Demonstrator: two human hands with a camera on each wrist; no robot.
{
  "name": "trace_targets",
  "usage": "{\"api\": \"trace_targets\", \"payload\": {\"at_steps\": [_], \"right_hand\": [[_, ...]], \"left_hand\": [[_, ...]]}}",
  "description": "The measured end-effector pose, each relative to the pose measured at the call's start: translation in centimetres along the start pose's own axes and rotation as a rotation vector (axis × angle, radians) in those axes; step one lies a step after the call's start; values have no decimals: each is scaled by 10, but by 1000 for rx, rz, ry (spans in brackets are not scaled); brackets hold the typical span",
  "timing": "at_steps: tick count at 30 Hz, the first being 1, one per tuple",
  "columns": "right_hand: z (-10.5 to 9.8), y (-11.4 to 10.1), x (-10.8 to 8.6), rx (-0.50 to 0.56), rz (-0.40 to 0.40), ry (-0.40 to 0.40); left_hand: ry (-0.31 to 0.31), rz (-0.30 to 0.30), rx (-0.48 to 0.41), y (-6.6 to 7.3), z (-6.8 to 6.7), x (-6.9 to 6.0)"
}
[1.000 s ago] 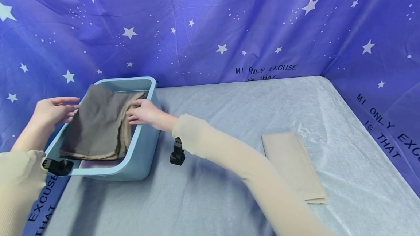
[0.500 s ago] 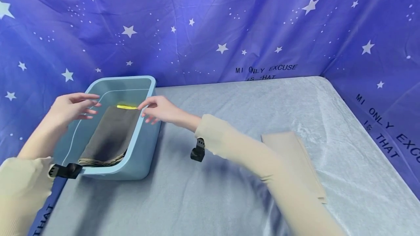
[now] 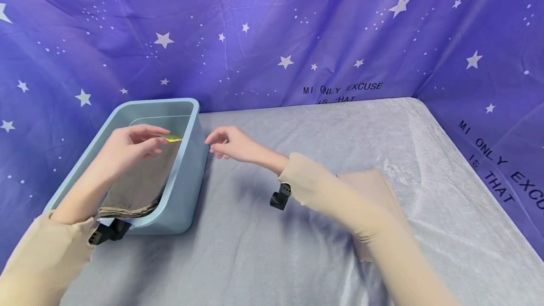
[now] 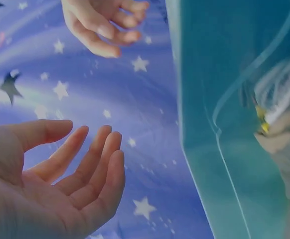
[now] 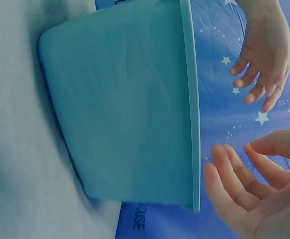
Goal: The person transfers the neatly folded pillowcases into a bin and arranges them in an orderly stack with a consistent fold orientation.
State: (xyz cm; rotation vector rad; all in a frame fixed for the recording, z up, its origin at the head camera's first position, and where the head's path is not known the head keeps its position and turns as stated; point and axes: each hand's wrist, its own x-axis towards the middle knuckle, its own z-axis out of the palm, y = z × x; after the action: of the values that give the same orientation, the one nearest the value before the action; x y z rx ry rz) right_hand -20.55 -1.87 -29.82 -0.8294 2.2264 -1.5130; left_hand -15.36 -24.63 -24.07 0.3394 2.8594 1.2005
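Note:
A light blue plastic bin [image 3: 182, 192] stands at the left of the table. Inside it lies a folded grey-brown cloth [image 3: 142, 178], its layered edge towards me; a yellow strip [image 3: 173, 139] shows at its far end. Over the bin my left hand [image 3: 127, 150] hovers with relaxed fingers and holds nothing. Just right of the bin's wall, my right hand [image 3: 233, 144] is in the air, fingers loosely bent, also holding nothing. Both palms show bare in the wrist views. A folded beige cloth [image 3: 374, 185] lies on the table, partly hidden under my right forearm.
A pale grey-blue plush cover [image 3: 246, 259] spreads over the table. Behind and beside it hangs a purple-blue curtain [image 3: 255, 60] with white stars and lettering. Each sleeve cuff carries a small black wrist camera [image 3: 280, 196].
The grey-brown cloth was between both hands at the bin's top and now lies down inside it. Both hands have let go and shifted right, the right one out past the rim.

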Motion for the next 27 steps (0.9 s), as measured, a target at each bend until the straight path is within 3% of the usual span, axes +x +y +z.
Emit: {"api": "trace_targets", "payload": {"at_steps": [11,18,23,27], "right_hand": [[-22,20,-33,-64,-22,23],[-39,36,-59,-76,-3,66],[-50,49,-75,-86,13,103],[-56,55,-89,-78,22,121]], "left_hand": [[46,94,226,37,38,-20],[68,155,189,49,67,-31],[125,237,187,51,93,-34],[133,269,155,49,114,-32]]}}
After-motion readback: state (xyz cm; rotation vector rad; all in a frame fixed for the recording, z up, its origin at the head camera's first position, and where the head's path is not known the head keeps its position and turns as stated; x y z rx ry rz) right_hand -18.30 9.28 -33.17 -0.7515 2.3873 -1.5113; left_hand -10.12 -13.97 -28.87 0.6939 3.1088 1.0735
